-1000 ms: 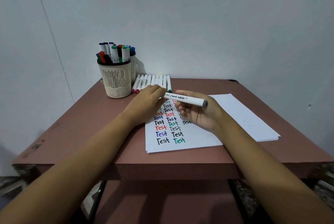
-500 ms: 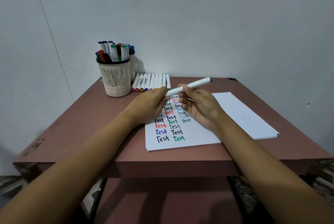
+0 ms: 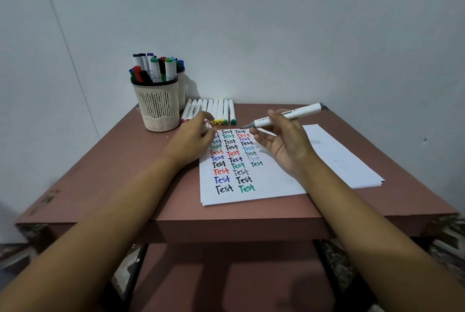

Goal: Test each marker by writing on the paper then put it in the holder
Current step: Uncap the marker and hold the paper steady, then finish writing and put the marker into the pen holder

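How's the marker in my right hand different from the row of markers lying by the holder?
The held marker is raised and tilted in the right hand; the row of markers lies flat on the table. The held marker's near end is grey; the row's near ends show yellow and green caps. Both have white barrels.

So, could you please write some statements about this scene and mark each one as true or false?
1. The right hand holds a marker with its cap off. True.
2. The holder is empty. False: many markers stand in the holder.
3. A row of markers lies on the table beside the holder. True.
4. The paper is blank. False: the paper carries the word "Test" many times, in several colours.
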### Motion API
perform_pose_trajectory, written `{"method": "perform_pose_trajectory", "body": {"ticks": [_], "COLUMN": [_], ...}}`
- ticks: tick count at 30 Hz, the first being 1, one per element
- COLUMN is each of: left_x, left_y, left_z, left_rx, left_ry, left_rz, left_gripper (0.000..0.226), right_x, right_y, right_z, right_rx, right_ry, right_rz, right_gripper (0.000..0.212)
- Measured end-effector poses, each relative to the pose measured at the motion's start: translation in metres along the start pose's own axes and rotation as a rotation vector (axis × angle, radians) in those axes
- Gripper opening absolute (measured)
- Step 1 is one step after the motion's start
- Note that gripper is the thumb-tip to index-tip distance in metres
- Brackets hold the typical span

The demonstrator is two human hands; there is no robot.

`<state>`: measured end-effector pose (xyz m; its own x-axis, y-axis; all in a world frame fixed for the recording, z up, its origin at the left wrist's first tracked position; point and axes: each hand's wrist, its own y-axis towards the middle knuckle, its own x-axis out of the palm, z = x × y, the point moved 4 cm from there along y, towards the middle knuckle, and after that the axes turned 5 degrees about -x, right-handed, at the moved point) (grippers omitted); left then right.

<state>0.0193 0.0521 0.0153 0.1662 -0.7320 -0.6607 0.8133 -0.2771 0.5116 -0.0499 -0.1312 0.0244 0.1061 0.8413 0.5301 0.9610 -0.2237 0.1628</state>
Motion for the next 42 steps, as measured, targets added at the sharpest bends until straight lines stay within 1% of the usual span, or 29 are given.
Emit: {"method": "perform_pose_trajectory", "body": {"ticks": [2, 5, 9, 13, 16, 19, 29, 36, 42], "left_x": [0.000, -0.002, -0.003, -0.003, -0.002, -0.001, -0.001, 0.000, 0.000], "left_y": [0.002, 0.003, 0.005, 0.006, 0.005, 0.005, 0.004, 0.004, 0.004], "left_z": [-0.006, -0.008, -0.013, -0.016, -0.016, -0.018, -0.019, -0.019, -0.019], "left_rx": [-0.054, -0.124, -0.209, -0.242, -0.260, -0.288, -0.306, -0.308, -0.288], "left_ry": [0.021, 0.021, 0.019, 0.026, 0.039, 0.045, 0.037, 0.037, 0.049], "left_rz": [0.029, 0.048, 0.040, 0.030, 0.012, -0.011, -0.031, -0.034, -0.034], "left_gripper": [0.021, 0.020, 0.019, 0.020, 0.022, 0.021, 0.021, 0.021, 0.021], "right_x": [-0.002, -0.005, -0.004, -0.001, -0.004, -0.007, -0.003, -0.002, -0.003], "right_y": [0.000, -0.002, -0.008, -0.012, -0.010, -0.010, -0.014, -0.014, -0.014], "right_z": [0.002, 0.002, 0.003, 0.009, 0.012, 0.015, 0.017, 0.015, 0.016], "right_rx": [-0.011, -0.046, -0.047, -0.060, -0.104, -0.122, -0.092, -0.156, -0.119], "right_ry": [-0.111, -0.280, -0.348, -0.548, -0.688, -0.792, -0.841, -0.911, -0.857], "right_rz": [0.017, 0.063, 0.051, 0.007, 0.057, 0.089, 0.058, 0.088, 0.074], "right_gripper": [0.021, 0.019, 0.019, 0.025, 0.035, 0.033, 0.018, 0.021, 0.024]}}
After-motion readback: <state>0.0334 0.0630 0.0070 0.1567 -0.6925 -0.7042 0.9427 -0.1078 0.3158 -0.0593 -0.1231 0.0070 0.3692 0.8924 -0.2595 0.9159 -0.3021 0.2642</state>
